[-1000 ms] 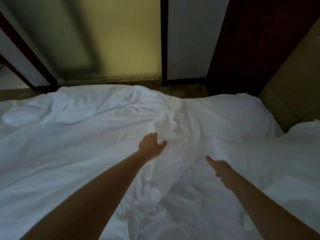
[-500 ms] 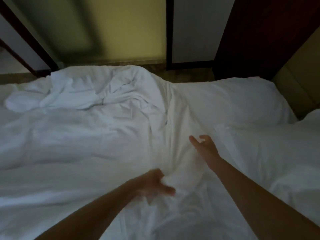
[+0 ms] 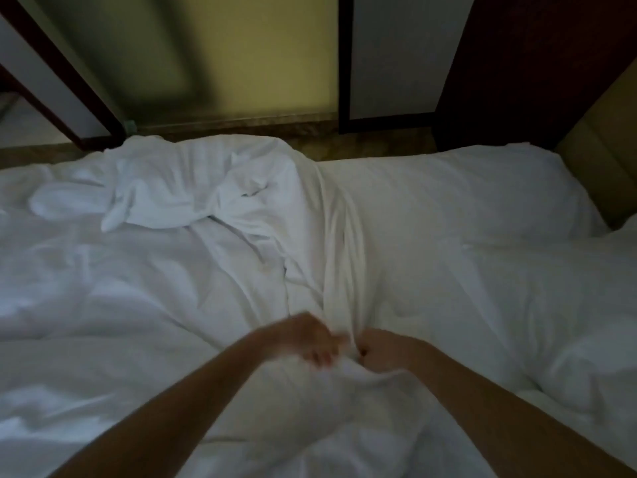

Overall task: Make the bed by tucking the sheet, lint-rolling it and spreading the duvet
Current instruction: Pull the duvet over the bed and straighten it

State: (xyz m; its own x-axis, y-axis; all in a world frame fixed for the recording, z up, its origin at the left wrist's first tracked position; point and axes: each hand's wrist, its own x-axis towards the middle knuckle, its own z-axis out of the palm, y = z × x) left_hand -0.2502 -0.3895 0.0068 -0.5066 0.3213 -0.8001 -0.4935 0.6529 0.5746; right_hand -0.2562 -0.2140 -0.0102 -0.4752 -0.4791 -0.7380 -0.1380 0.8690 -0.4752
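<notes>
A white duvet (image 3: 144, 305) lies rumpled across the whole bed, bunched into a heap at the far left edge. A long fold of it (image 3: 341, 257) runs from the far edge down to my hands. My left hand (image 3: 303, 339) and my right hand (image 3: 382, 350) sit side by side at the near middle, each gripping this gathered fold with curled fingers. The left hand is motion-blurred. A smoother white stretch (image 3: 465, 208) fills the right half of the bed.
Beyond the far bed edge runs a strip of floor (image 3: 241, 127) below a yellow wall. A dark wooden frame (image 3: 65, 84) stands at the far left, a dark panel (image 3: 517, 63) at the far right, and a tan headboard (image 3: 606, 146) at the right edge.
Both hands have drawn back toward me and come together; they were apart with loose fingers, and now both grip the fold, which is pulled taut. The view has tilted down.
</notes>
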